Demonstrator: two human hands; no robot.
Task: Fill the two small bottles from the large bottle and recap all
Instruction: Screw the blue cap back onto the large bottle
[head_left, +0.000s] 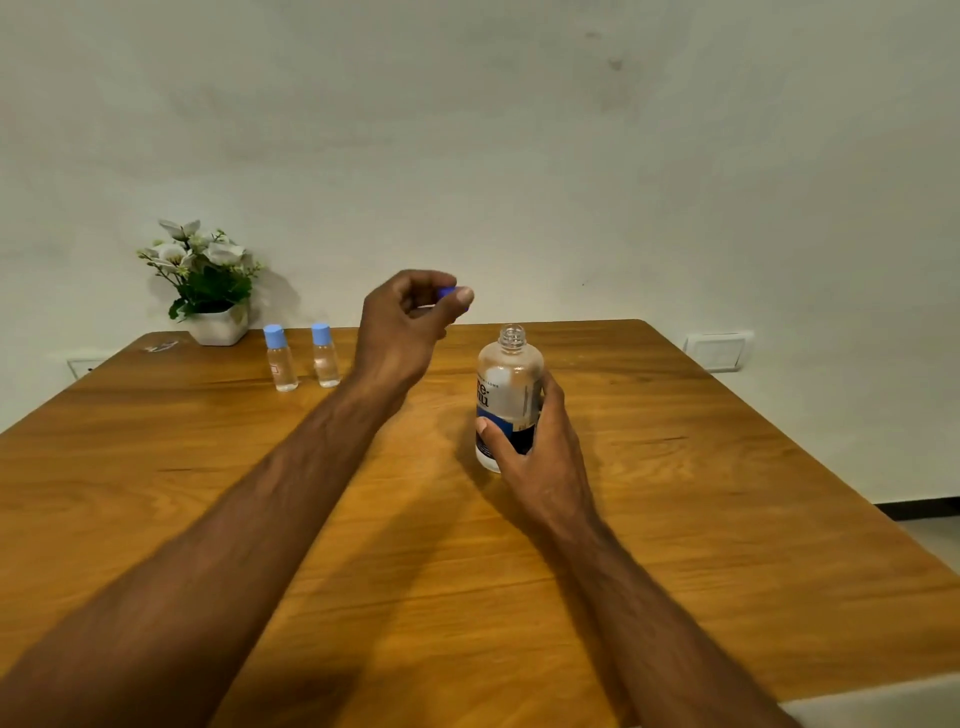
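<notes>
Large bottle (508, 400) stood uncapped, gripped low by right hand (535, 447); left hand (405, 322) pinched its cap (445, 292). Looked rigid, slick; hold mid-body.

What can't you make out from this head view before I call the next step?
- Cap in the left hand: mostly hidden by the fingers; only a blue edge shows.
- Large bottle: label partly covered by the right hand, its text only partly readable; liquid level unclear.
- Two small bottles: too small to tell the fill level.
- Small object at the table's far left corner: too small and blurred to identify.
</notes>
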